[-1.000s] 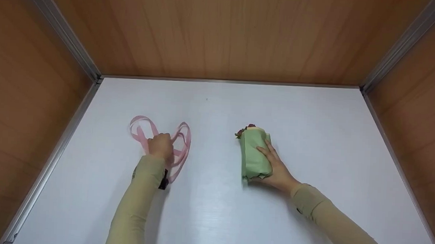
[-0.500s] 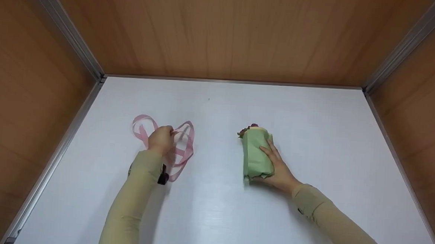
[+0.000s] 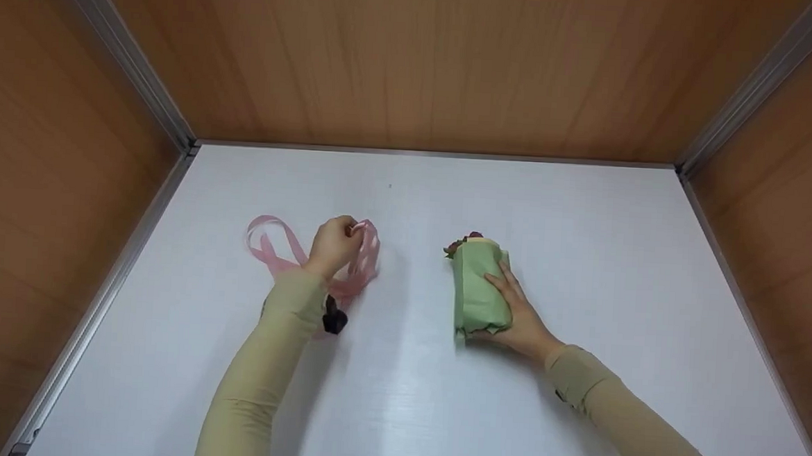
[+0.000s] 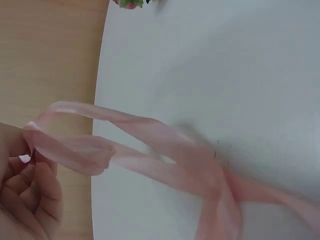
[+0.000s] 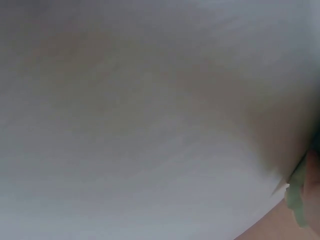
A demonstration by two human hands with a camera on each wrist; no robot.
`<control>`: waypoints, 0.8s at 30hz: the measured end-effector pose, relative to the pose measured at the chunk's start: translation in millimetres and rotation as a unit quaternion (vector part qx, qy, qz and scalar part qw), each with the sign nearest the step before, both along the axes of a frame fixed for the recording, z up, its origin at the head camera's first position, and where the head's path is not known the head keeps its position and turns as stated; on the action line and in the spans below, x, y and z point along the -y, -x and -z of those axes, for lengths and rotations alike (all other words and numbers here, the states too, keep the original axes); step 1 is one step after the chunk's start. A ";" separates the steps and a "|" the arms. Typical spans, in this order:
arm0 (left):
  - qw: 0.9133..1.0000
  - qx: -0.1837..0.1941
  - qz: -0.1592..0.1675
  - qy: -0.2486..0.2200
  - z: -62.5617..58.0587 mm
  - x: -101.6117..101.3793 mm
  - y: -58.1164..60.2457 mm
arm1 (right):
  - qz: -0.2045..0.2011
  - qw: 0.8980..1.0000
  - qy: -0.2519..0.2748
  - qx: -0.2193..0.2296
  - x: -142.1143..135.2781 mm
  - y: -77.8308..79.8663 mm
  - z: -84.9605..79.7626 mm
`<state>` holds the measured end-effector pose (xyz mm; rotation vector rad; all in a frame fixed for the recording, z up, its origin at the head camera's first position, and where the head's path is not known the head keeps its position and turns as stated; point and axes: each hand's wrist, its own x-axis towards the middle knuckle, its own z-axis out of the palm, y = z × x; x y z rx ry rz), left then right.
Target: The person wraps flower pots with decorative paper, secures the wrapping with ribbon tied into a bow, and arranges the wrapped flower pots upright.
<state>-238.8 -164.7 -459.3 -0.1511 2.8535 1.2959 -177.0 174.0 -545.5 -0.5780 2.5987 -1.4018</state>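
Note:
My left hand (image 3: 333, 247) pinches a pink ribbon (image 3: 364, 266) between thumb and fingertips, lifting one looped part of it. The rest of the ribbon trails in loose loops on the white tabletop to the left. In the left wrist view the satin ribbon (image 4: 145, 131) hangs from the fingertips in a fold. A small bouquet (image 3: 479, 287) wrapped in green paper lies right of centre, red flowers (image 3: 455, 246) showing at its far end. Around its right side and lower end my right hand (image 3: 524, 324) grips it, thumb low and fingers spread over the paper.
Wooden panels (image 3: 415, 62) enclose the white tabletop (image 3: 411, 395) at the back and both sides, with metal rails along the edges. A black wrist-worn device (image 3: 334, 317) hangs below the left cuff. Mostly blurred white surface fills the right wrist view.
My left hand has moved right and away from me, raising gathered loops of ribbon and drawing them toward the bouquet. The right hand and bouquet have stayed in place.

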 end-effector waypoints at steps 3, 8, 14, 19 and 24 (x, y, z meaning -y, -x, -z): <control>0.999 0.016 0.006 -0.043 5.5 -18.1 2.5 | 0.004 1.000 0.003 -0.002 -1.0 0.0 0.6; 0.990 0.065 0.019 -0.123 17.8 -51.9 2.3 | 0.005 1.000 0.008 0.009 -2.4 -1.9 0.6; 0.986 0.075 0.043 -0.144 24.6 -91.3 5.7 | 0.014 1.000 0.008 0.022 -5.9 -4.4 -0.1; 0.996 0.019 0.067 -0.052 21.3 -110.8 11.3 | 0.021 1.000 0.007 0.015 -7.5 -7.0 0.6; 0.998 0.003 0.052 0.041 16.6 -115.0 15.7 | 0.024 1.000 0.011 0.013 -7.5 -9.1 0.8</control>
